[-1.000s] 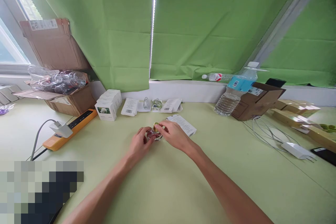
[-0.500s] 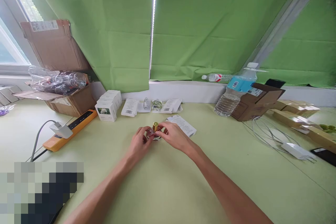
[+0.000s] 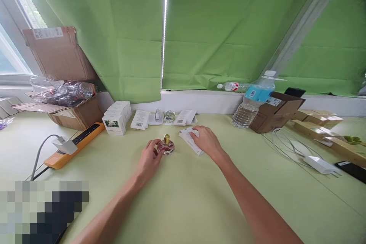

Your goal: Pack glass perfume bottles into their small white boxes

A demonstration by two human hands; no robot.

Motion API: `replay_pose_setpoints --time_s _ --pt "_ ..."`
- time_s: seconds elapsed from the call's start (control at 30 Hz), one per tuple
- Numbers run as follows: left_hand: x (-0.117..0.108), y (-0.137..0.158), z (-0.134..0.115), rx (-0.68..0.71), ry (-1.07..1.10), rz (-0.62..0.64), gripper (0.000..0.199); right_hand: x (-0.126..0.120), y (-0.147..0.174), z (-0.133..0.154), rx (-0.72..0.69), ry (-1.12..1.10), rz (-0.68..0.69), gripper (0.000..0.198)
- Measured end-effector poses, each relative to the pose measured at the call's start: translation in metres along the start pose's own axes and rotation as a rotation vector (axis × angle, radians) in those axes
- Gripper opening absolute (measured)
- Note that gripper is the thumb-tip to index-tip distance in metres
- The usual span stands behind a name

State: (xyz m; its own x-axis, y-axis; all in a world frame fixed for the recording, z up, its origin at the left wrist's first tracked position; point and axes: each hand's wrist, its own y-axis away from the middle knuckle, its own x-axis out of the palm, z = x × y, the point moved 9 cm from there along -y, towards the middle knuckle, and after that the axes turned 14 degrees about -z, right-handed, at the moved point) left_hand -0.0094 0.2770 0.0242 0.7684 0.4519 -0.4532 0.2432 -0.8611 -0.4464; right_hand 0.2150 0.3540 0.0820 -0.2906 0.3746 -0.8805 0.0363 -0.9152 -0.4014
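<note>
A round pink perfume bottle (image 3: 167, 147) with a gold neck stands upright on the table. My left hand (image 3: 150, 155) is closed around its left side, thumb in front. To the right, my right hand (image 3: 208, 140) grips a white printed box (image 3: 191, 141) by its right side, and its fingers partly cover the box. Behind the bottle, a small clear bottle (image 3: 157, 115) and a round clear perfume bottle (image 3: 169, 116) lie among white boxes, one a flattened white box (image 3: 140, 119) with a barcode.
Stacked white boxes (image 3: 116, 118) stand left, beside an orange power strip (image 3: 74, 145) and a cardboard box (image 3: 74, 114) of plastic bottles. A large water bottle (image 3: 249, 105) leans against a brown carton (image 3: 275, 111) at right. A white charger (image 3: 321, 164) with cable and a phone (image 3: 351, 170) lie further right.
My right hand has let go of the perfume bottle and moved right onto the white box, which has turned. My left hand stays at the bottle.
</note>
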Motion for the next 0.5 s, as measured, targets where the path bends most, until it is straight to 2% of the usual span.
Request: replay_pose_setpoints --time_s 0.23,0.5 --pt "-0.005 -0.003 0.007 -0.025 -0.081 -0.049 0.034 0.013 0.008 -0.007 0.026 0.081 0.074 0.056" --pt "-0.01 -0.006 0.015 -0.031 -0.074 -0.121 0.031 0.019 0.008 -0.016 0.073 0.117 0.143 0.055"
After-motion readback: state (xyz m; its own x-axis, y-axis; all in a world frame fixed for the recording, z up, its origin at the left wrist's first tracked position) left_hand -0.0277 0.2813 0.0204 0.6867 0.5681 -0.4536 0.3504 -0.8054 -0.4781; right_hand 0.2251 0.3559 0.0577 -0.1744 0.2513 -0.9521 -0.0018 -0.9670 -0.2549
